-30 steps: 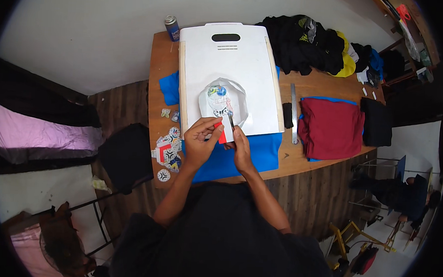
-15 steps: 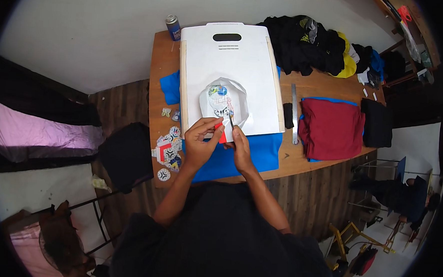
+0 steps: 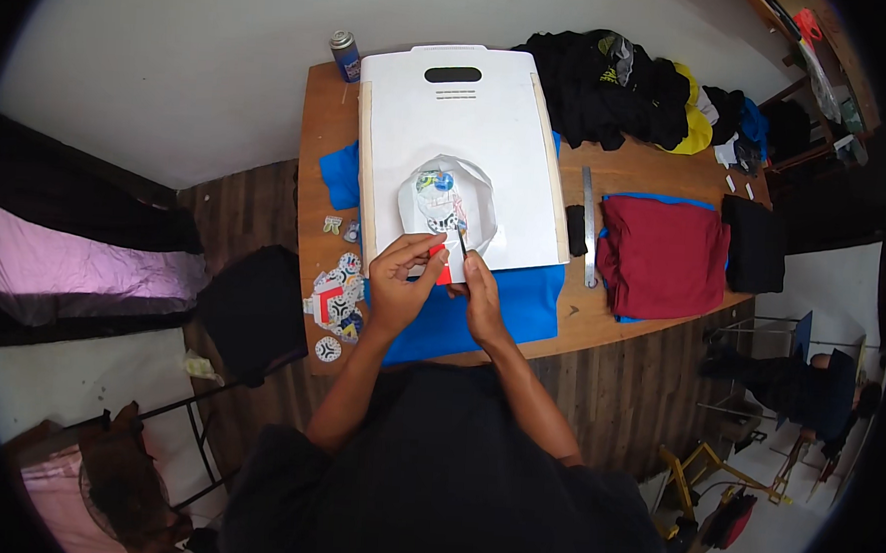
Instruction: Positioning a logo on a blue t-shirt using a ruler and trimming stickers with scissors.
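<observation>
Above the near edge of a white board (image 3: 461, 117) with a handle slot, my left hand (image 3: 400, 279) pinches a small red and white piece (image 3: 442, 265). My right hand (image 3: 481, 301) is closed on a slim dark tool (image 3: 462, 241), whose tip reaches the piece's upper edge; its exact kind is too small to tell. Just beyond my fingers, a round white bag or bowl-like liner (image 3: 484, 191) lies on the board with printed scraps (image 3: 434, 183) inside. Patterned cut-outs (image 3: 338, 308) lie in a loose heap left of my left hand.
Blue cloth (image 3: 471, 323) spreads under the board on the wooden table (image 3: 571, 328). A metal ruler (image 3: 588, 229) and folded maroon cloth (image 3: 661, 258) lie to the right. Dark clothes (image 3: 603, 95) are piled behind; a spray can (image 3: 345, 55) stands at back left. Another person (image 3: 826, 392) is far right.
Both hands stay almost in the same place, still holding the red and white piece and the dark tool. Only slight finger movement shows.
</observation>
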`<state>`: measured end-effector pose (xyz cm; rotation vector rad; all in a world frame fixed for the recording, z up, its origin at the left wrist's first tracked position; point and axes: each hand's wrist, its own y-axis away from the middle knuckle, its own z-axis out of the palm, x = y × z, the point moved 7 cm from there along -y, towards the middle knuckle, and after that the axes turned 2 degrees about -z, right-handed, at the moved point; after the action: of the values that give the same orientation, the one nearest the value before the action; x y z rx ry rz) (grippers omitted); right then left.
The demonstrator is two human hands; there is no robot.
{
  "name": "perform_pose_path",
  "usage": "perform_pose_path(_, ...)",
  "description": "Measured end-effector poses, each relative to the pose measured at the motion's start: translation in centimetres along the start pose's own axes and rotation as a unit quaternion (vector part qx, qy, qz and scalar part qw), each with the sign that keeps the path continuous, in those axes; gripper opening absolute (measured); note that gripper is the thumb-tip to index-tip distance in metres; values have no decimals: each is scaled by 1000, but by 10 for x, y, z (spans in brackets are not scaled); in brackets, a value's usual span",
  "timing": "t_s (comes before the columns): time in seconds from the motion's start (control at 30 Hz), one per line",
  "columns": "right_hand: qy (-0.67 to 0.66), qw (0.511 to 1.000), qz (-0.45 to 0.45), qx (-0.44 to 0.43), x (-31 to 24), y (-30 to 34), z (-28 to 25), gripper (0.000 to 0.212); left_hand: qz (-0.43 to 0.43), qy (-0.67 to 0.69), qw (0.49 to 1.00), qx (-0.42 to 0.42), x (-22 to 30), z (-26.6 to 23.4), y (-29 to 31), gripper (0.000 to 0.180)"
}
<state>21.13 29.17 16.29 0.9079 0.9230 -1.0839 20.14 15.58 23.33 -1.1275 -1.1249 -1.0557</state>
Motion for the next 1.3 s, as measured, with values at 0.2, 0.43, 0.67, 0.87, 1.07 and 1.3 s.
perform_pose_path(0.2,-11,1000,4,2,-11,0,5,37,-9,3,1000,-5,-3,0,1,27)
perform_pose_path(0.43,5,1000,-14,-5,-18,0,9,36,-20,4,1000,0,-6,-1,2,27)
perform_pose_path(0.67,1,1000,-20,-2,-19,-1,10,36,-16,6,1000,-1,-6,-2,2,27)
perform_pose_path(0.87,10,1000,-20,2,-15,-2,8,34,-14,7,1000,1,-6,-2,1,28)
perform_pose_path(1.07,-5,1000,-10,0,-15,-1,9,33,-19,7,1000,2,-7,-3,1,27)
perform_pose_path(1.3,0,1000,-3,5,-17,1,10,33,-24,12,1000,0,-8,-3,2,28)
